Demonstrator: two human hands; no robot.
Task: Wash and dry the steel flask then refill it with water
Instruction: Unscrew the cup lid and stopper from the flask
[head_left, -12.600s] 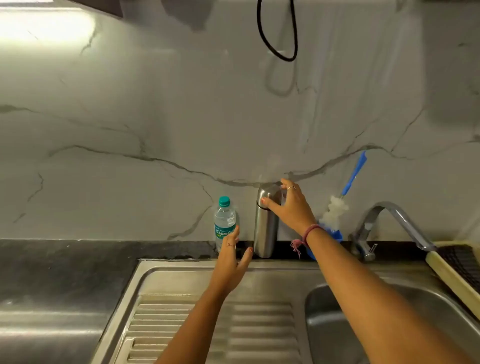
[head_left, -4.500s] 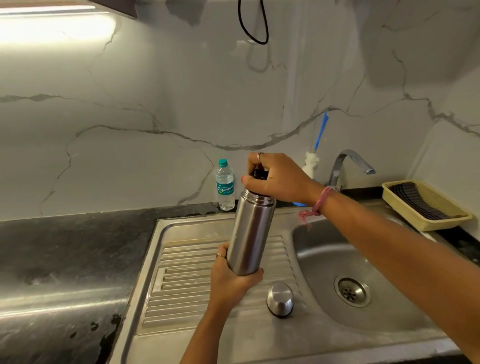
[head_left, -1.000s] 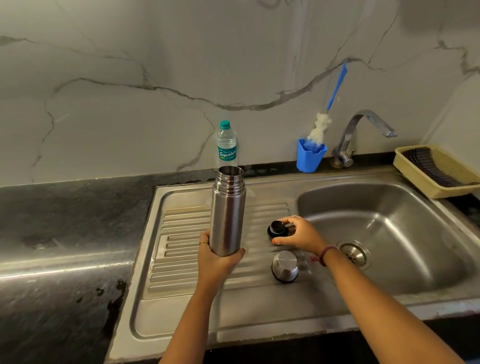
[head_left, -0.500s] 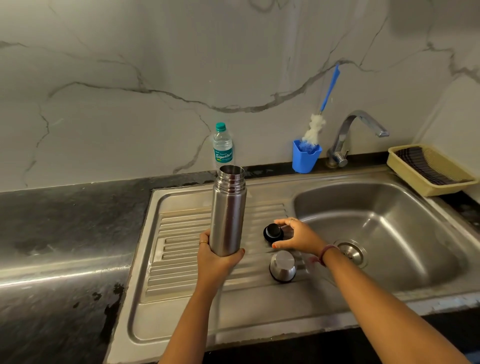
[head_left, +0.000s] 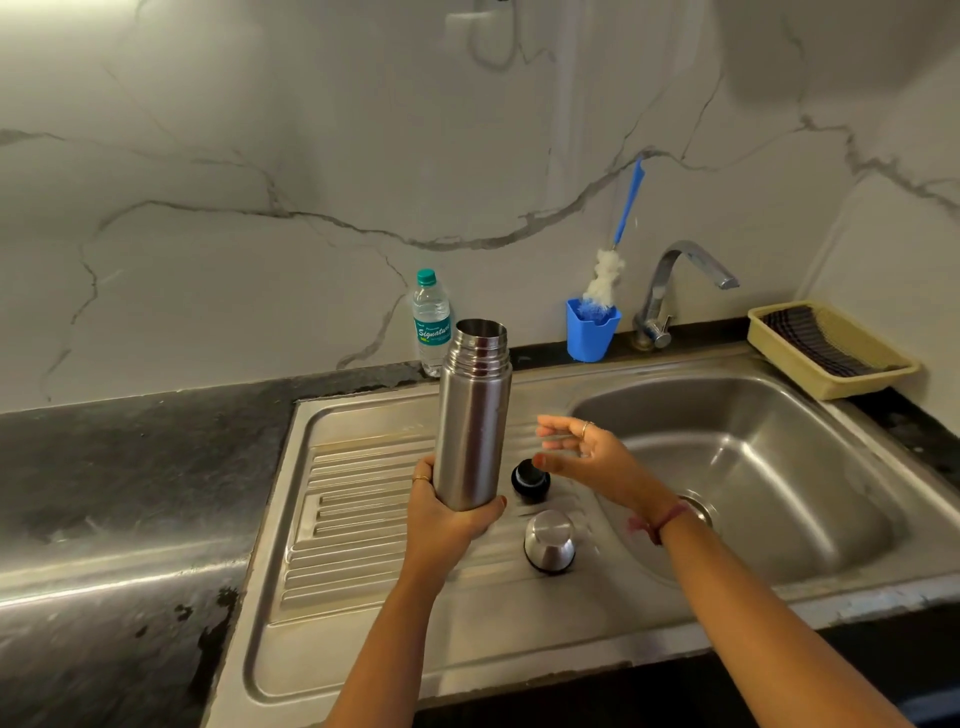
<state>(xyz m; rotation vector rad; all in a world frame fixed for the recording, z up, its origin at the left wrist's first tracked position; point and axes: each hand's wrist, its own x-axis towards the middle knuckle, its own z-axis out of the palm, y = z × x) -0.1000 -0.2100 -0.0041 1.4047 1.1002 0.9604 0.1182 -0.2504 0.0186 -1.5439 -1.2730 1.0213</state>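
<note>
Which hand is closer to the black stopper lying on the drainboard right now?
Right. The right hand hovers open just above the black stopper; the left hand sits to its left, gripping the steel flask.

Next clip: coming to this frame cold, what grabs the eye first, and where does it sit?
The open steel flask stands out first, held upright over the ribbed drainboard by the left hand gripping its base. Right of it, the right hand hovers open above the black stopper, with the steel cap nearer the camera. At the back wall, a bottle brush sticks out of a blue holder.
</note>
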